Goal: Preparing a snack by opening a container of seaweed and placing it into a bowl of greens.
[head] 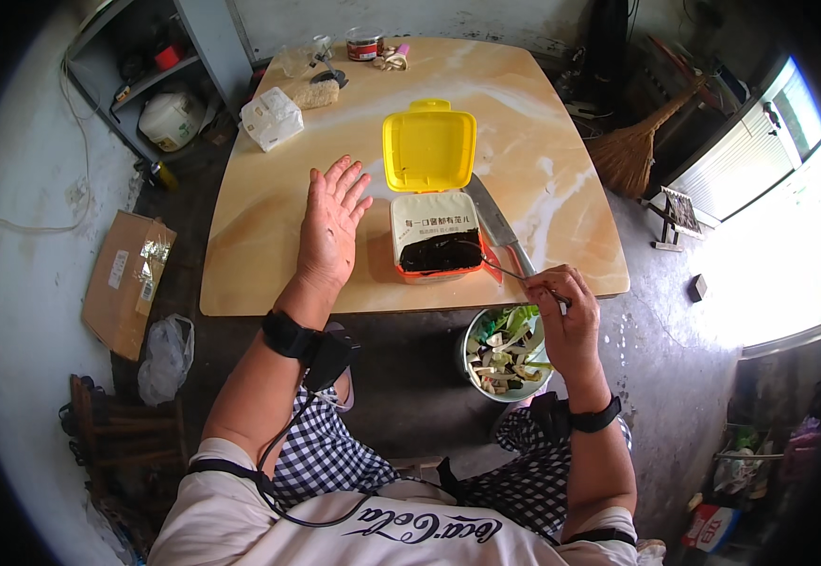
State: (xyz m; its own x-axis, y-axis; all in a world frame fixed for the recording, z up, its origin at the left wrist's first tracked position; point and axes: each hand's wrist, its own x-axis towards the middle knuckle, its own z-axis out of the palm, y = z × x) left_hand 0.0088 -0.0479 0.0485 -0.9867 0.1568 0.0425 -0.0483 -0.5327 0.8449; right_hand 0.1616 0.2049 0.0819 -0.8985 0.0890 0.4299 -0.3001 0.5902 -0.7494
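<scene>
My right hand (565,297) grips the thin metal handle of a spoon (506,272), whose far end reaches into the dark sauce (442,251) of a plastic tub (433,279). The spoon's bowl is hidden in or behind the sauce. A pale printed liner (428,212) covers the back part of the tub's top, and the hinged yellow lid (429,152) is folded back from it. Raised left of the tub, my left hand (335,219) is empty, palm showing, with small dark smears on it. A cleaver (499,223) lies just right of the tub, partly hidden by it.
A metal bucket of vegetable scraps (502,361) stands below the marble-patterned table's (276,262) front edge. Toward the table's back left are a tissue pack (272,119), a loofah-like pad (315,94) and a lidded jar (364,44). A straw broom (637,148) leans at the right.
</scene>
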